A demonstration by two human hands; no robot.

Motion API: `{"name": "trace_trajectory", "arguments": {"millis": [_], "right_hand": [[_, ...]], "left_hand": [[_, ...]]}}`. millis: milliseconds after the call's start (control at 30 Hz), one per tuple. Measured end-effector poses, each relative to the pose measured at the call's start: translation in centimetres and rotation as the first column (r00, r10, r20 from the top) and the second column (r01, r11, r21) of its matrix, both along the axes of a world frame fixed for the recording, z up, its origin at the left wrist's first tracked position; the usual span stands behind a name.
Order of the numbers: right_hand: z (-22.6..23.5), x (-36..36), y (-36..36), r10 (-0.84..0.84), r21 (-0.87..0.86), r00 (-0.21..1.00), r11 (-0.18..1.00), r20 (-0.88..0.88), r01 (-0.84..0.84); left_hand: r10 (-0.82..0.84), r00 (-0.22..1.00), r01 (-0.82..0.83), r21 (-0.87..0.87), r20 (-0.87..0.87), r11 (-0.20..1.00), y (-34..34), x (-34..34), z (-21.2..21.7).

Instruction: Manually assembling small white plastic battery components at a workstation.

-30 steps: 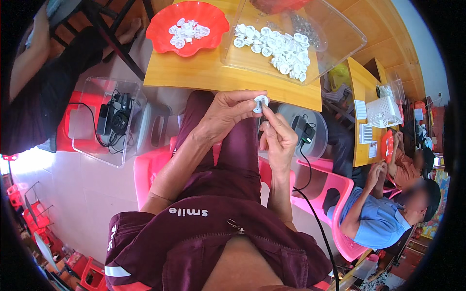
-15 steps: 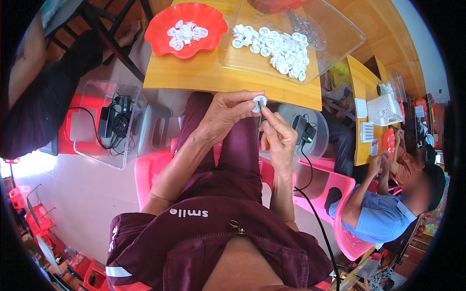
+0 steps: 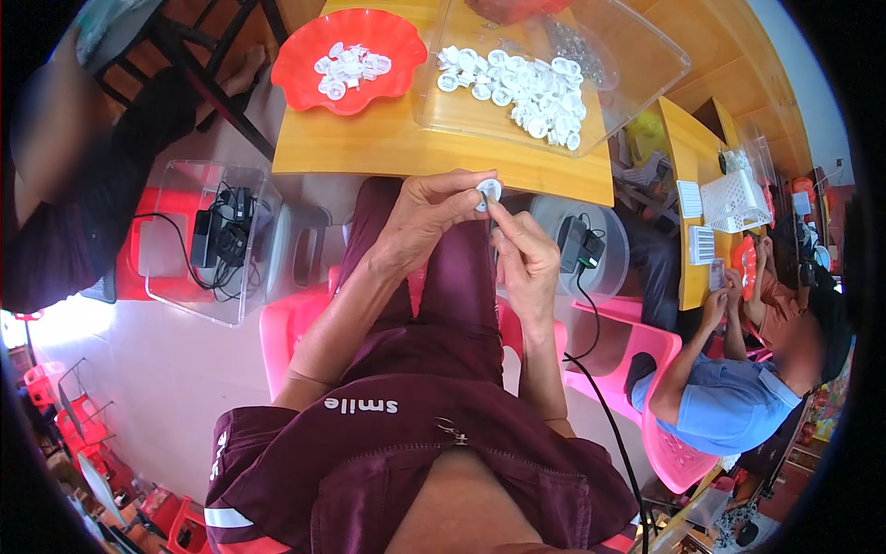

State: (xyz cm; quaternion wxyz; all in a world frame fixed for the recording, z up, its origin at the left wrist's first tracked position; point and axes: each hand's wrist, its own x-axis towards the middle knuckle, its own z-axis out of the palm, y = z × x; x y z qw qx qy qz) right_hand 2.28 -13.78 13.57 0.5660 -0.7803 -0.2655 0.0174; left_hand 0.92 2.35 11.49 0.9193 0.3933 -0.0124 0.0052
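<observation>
Just off the near table edge, my left hand [image 3: 420,217] pinches a small round white plastic part [image 3: 490,188] between thumb and fingertips. My right hand [image 3: 528,263] is closed, its index finger and thumb brought up against the part's lower side. A slim dark tool [image 3: 485,201] seems to run from the right fingers to the part; its kind is too small to tell. Beyond my hands, a red wavy-rimmed bowl [image 3: 395,85] holds several white pieces [image 3: 351,68]. To its right is a clear plastic tray [image 3: 637,103] with a heap of similar white parts [image 3: 526,90].
The wooden table [image 3: 369,152] spans the far side. Clear bins with black adapters stand left [image 3: 221,231] and right [image 3: 580,245] of my legs. A black cable [image 3: 609,415] runs along my right side. A person in blue [image 3: 724,406] sits at another table on the right.
My right hand has shifted slightly left against the white part, and its index finger points more upward. The left hand keeps its pinch, with the part turned a little.
</observation>
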Motion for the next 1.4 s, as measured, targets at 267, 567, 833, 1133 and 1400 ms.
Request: {"name": "trace_trajectory", "arguments": {"millis": [267,567,833,1133,1400], "right_hand": [[1.3,-1.1,1.1,-0.088,-0.348,0.926,0.91,0.366,0.225],[0.3,-1.8,1.9,-0.127,-0.396,0.929,0.878,0.349,0.269],[0.6,-1.2,1.1,-0.132,0.007,0.982,0.991,-0.136,0.134],[0.1,-0.8,1.0,-0.099,0.036,0.966,0.993,-0.238,0.111],[0.3,-1.5,1.5,-0.157,-0.326,0.951,0.914,0.266,0.241]], "left_hand": [[0.062,0.997,-0.058,0.092,-0.038,0.994,0.0,0.2,-1.3],[0.012,0.993,-0.02,-0.067,-0.119,0.998,-0.2,0.0,-1.6],[-0.058,0.995,0.047,-0.138,-0.078,0.989,0.0,0.3,-0.6],[-0.028,0.996,0.021,-0.089,-0.079,0.996,0.0,0.3,-0.6],[0.042,0.997,-0.04,0.035,-0.059,0.999,0.0,0.3,-1.9]]}}
